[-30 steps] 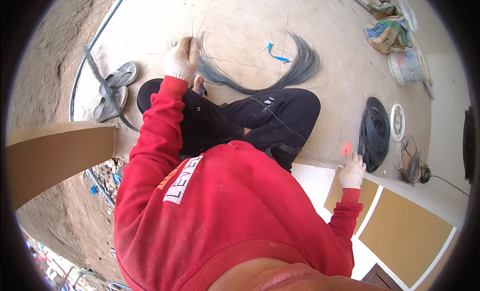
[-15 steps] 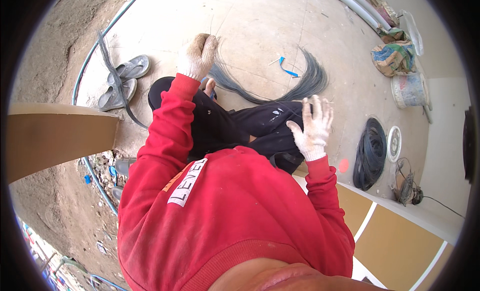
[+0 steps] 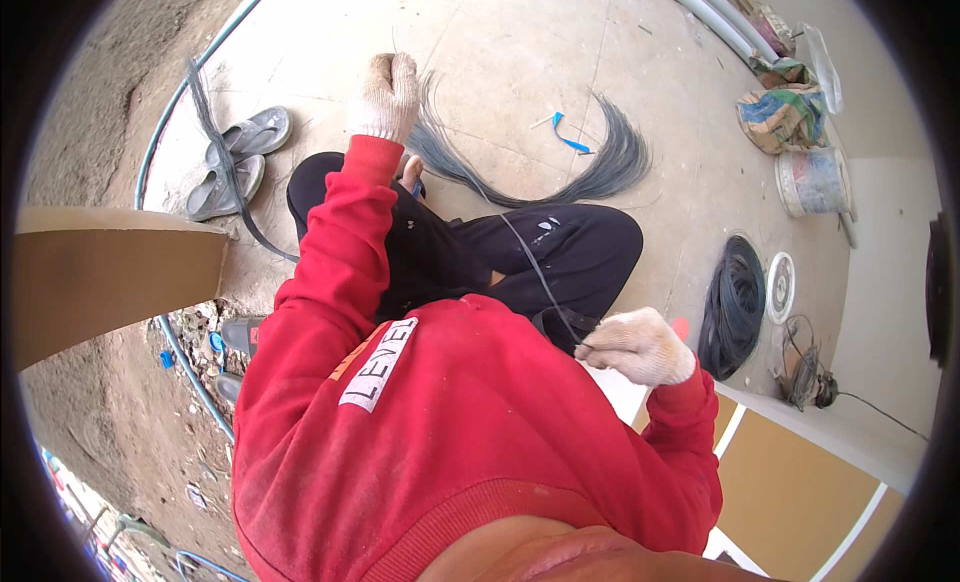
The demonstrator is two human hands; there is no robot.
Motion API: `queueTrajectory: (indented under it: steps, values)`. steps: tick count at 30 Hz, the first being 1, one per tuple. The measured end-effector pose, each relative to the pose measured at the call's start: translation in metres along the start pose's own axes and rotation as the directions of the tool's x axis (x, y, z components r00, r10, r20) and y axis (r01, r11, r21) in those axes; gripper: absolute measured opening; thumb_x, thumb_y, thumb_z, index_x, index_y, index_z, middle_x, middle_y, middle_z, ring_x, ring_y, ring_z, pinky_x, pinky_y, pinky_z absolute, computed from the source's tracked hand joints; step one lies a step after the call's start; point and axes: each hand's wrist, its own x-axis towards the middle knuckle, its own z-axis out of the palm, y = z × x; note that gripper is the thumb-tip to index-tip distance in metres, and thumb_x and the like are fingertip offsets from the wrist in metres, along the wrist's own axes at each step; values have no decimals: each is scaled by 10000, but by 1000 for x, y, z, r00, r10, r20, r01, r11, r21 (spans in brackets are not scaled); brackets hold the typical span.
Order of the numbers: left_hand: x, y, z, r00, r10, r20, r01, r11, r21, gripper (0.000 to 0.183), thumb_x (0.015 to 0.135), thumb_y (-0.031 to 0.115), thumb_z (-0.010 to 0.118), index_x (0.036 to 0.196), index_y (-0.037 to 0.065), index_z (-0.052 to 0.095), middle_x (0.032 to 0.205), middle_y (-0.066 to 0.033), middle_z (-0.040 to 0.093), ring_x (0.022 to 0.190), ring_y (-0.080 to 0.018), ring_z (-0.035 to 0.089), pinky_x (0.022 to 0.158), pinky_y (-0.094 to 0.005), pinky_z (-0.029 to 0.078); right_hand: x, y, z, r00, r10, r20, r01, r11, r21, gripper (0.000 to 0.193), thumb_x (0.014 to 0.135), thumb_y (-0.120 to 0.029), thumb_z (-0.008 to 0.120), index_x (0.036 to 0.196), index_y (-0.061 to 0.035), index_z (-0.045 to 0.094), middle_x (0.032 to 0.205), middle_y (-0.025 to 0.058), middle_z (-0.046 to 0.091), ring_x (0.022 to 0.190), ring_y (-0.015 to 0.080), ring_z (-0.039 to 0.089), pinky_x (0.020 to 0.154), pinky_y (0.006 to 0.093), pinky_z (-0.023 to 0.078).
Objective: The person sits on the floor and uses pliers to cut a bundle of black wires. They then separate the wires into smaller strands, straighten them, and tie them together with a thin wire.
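My left hand (image 3: 388, 94), in a white knit glove, is closed above the floor, with a thin strand of wire jutting past its fingertips. Most of what it grips is hidden. My right hand (image 3: 640, 348), gloved too, pinches the end of some thin dark wire strands (image 3: 537, 265) near my right hip. Those strands cross my lap towards a curved bundle of grey-blue wire (image 3: 610, 167) on the floor, whose ends fan out. Another slim wire bundle (image 3: 222, 152) lies by my left knee, partly over a pair of grey sandals (image 3: 240, 154).
To the right are a dark wire coil (image 3: 733, 307), a white round lid (image 3: 781, 288), a stained bucket (image 3: 812, 184) and a patterned sack (image 3: 782, 117). A blue strap (image 3: 570, 134) lies ahead on the tiles. A blue hose (image 3: 160, 147) runs along the left; a brown panel (image 3: 115, 282) stands there.
My right hand has gone from spread open over my knee back to my hip, and now pinches wire strands drawn across my lap. The left hand has shifted slightly away and left.
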Motion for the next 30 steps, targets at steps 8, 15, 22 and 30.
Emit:
queueTrajectory:
  steps: [8, 15, 22, 30]
  values:
    - [-4, 56, -7, 995, -61, 73, 85, 913, -399, 247, 980, 230, 597, 979, -12, 646, 693, -72, 628, 632, -140, 615, 604, -294, 493, -18, 84, -29, 614, 544, -573, -626, 777, 66, 264, 954, -246, 570, 1076, -58, 709, 756, 81, 670, 568, 136, 608, 516, 281, 483]
    - [42, 42, 11, 974, 219, 63, -215, 975, -60, 358, 984, 317, 562, 987, -34, 632, 766, -157, 655, 691, -259, 649, 671, -359, 515, 11, -11, 5, 958, 85, 274, -94, 995, 20, 183, 884, -117, 594, 1001, -17, 693, 714, 153, 645, 558, 240, 628, 541, 333, 506]
    - [18, 37, 18, 998, -30, 53, 43, 963, -265, 318, 984, 295, 575, 1010, -17, 630, 764, -108, 656, 650, -165, 608, 623, -304, 497, -29, 39, -44, 482, 281, -830, 268, 855, 445, 263, 1058, -229, 459, 1064, -13, 607, 665, 62, 609, 447, 117, 507, 408, 235, 403]
    - [42, 82, 8, 953, 295, -67, -303, 933, -193, 292, 991, 292, 579, 989, 7, 640, 708, -98, 655, 636, -177, 646, 625, -306, 518, -5, 28, 0, 724, 668, 169, -682, 730, 35, 220, 913, -196, 530, 944, -43, 685, 698, 95, 638, 566, 196, 628, 541, 297, 506]
